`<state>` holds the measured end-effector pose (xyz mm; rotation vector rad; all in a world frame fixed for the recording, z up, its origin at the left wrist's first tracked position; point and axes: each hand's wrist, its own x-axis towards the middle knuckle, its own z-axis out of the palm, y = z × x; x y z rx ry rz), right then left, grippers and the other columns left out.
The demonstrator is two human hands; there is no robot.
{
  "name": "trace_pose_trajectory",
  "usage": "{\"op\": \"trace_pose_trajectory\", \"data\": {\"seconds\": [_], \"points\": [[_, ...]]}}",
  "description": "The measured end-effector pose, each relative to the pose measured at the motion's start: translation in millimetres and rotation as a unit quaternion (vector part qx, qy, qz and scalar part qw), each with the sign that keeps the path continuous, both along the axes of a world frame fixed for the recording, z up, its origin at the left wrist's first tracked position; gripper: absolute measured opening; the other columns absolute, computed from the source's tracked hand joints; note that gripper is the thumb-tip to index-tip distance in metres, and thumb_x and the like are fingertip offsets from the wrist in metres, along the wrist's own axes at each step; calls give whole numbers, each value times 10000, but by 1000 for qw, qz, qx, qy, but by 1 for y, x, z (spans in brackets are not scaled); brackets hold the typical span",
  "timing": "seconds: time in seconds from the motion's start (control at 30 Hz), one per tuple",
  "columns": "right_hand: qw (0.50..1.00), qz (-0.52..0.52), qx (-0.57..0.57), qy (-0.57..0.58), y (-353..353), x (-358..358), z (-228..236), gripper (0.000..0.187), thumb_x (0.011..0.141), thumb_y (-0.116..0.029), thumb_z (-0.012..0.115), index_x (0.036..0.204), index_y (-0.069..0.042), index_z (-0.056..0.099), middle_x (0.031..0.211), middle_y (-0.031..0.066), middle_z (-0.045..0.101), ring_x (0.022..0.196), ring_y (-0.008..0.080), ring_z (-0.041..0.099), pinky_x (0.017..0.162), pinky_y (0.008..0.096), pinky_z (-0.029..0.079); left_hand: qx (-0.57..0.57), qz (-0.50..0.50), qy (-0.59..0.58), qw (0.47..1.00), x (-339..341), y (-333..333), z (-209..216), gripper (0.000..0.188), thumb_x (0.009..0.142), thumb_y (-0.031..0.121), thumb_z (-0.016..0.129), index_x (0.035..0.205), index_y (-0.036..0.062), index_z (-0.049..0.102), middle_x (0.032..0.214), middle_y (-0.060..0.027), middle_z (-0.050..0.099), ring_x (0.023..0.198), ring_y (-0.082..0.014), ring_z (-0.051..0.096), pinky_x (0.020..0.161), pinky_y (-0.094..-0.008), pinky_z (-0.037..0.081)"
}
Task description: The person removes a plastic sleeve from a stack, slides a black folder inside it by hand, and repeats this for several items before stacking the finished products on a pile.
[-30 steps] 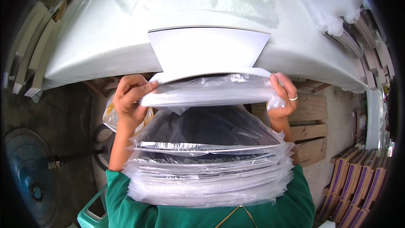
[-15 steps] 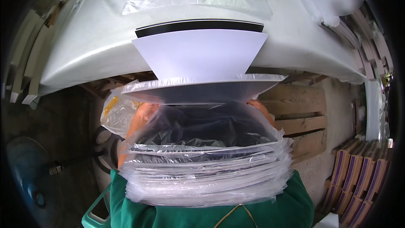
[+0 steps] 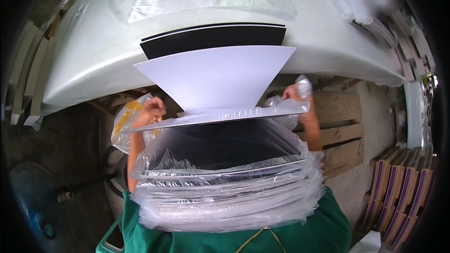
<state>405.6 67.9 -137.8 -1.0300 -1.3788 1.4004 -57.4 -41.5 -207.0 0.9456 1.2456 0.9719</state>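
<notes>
Between left hand (image 3: 152,108) and right hand (image 3: 293,93), I see a film-edged panel (image 3: 234,116), perhaps steadied by the near stack (image 3: 225,201); whether either grip is closed, I cannot tell.

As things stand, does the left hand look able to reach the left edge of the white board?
Probably yes. The left hand is near the lower left edge of the white board, and nothing seems to stand between them, though depth is hard to judge.
</notes>
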Motion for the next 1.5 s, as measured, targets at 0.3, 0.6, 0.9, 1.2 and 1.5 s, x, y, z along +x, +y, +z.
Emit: {"op": "trace_pose_trajectory", "data": {"seconds": [0.3,0.6,0.9,1.2,1.5], "points": [[921,335,-2,197,13,-74,113,660,871,-487,327,1329,-26,216,1333,194,277,1087,251,427,846,308,401,208,-417,139,874,112,39,211,384,675,207,721,984,31,576,914,-54,595,733,-125,552,645,-233,422],[906,333,-57,254,-13,-122,105,607,866,-241,499,1334,-16,186,1368,119,249,1185,190,343,949,310,312,380,-51,172,907,180,48,183,185,769,140,639,894,19,577,761,-9,558,642,-64,460,589,-205,384],[953,172,-100,229,-21,-124,106,245,805,-122,593,1016,-16,529,935,54,579,831,116,555,714,260,454,297,119,88,943,180,37,173,175,831,156,575,856,-16,599,685,7,562,643,-29,455,566,-168,386],[962,173,-113,177,-18,-124,98,252,783,-169,628,986,-48,538,888,18,566,784,83,530,642,226,429,290,104,128,943,175,32,177,199,831,173,577,808,-24,602,676,-6,581,626,-29,467,572,-173,397],[957,164,-82,225,-24,-131,104,227,773,-188,647,932,-54,556,845,-6,569,752,60,519,637,211,416,310,127,103,937,175,29,178,144,803,152,610,809,8,610,722,-15,594,629,-52,480,571,-189,387]]}}
